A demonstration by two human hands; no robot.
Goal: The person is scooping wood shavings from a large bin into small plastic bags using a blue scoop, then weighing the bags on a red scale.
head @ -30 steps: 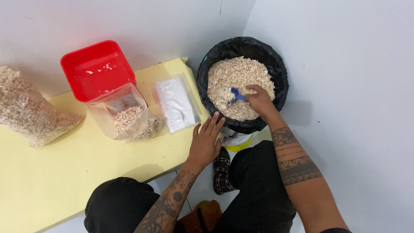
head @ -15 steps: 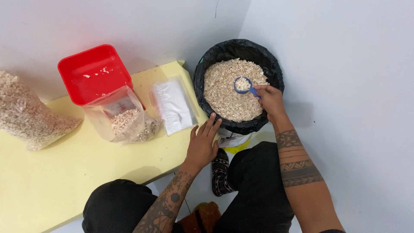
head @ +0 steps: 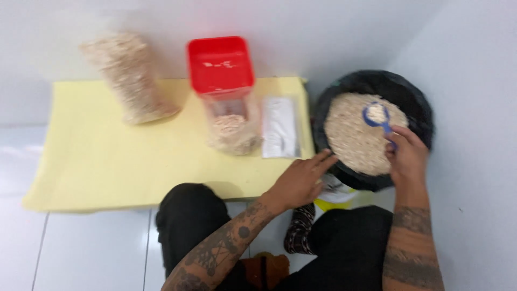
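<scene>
Landmark: black-lined bin (head: 414, 91), at the right end of the yellow mat (head: 107, 156).
Right hand (head: 407, 157): closed around the handle of a blue scoop (head: 377, 116); bowl kept level so its load is not spilled.
Scoop: held just above the grain flakes (head: 355, 137) inside the bin, filled with flakes.
Left hand (head: 299, 180): fingers spread flat, nothing gripped; pressed at the bin's near-left rim, seemingly to steady it.
Bin contents: pale flakes, heaped nearly to the rim.
Clear container (head: 229, 116): left of the bin, red lid on, flakes seen low inside.
White sachet (head: 280, 127): laid flat between container and bin.
Clear bag (head: 126, 78): far left of the bin, stood upright, packed with flakes.
</scene>
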